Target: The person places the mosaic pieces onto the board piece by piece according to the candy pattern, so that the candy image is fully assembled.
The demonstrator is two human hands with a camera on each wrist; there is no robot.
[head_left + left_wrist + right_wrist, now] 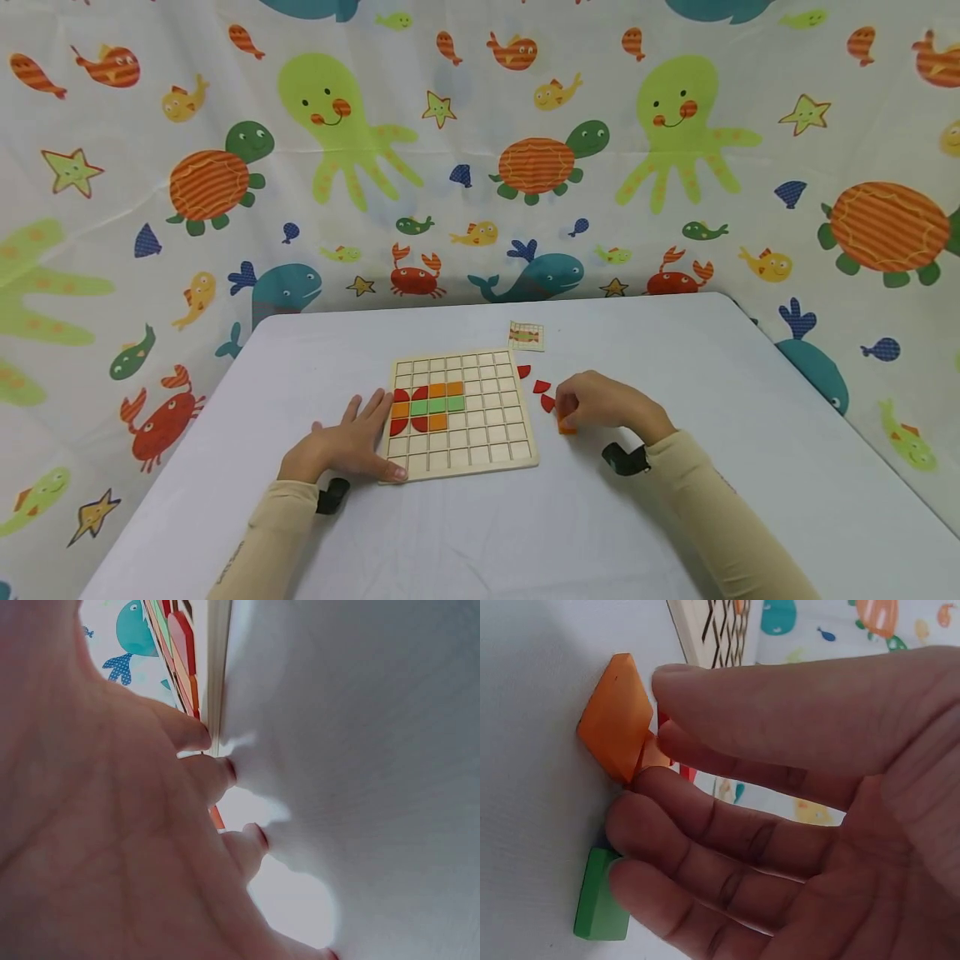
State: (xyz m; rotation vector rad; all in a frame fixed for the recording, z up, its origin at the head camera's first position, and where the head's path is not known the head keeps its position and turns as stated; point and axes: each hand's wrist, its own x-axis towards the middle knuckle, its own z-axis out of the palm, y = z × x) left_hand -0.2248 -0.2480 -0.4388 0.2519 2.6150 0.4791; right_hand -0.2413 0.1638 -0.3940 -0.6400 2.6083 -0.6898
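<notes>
A wooden grid board (480, 437) lies on the table, with red, orange and green tiles in its left part. My left hand (348, 446) rests spread at the board's left edge, its thumb at the near left corner. To the right of the board, my right hand (603, 404) reaches down over orange tiles. In the right wrist view, its bent fingers are close to an orange square tile (615, 720) and a second orange tile (655, 754) partly hidden behind it. Thumb and forefinger tips look apart there. A green tile (604, 900) lies by the little finger.
Loose red tiles (542, 387) lie between the board and my right hand. A small pattern card (527, 336) sits behind the board's far right corner. A sea-animal curtain (480, 125) hangs behind the white table (450, 533).
</notes>
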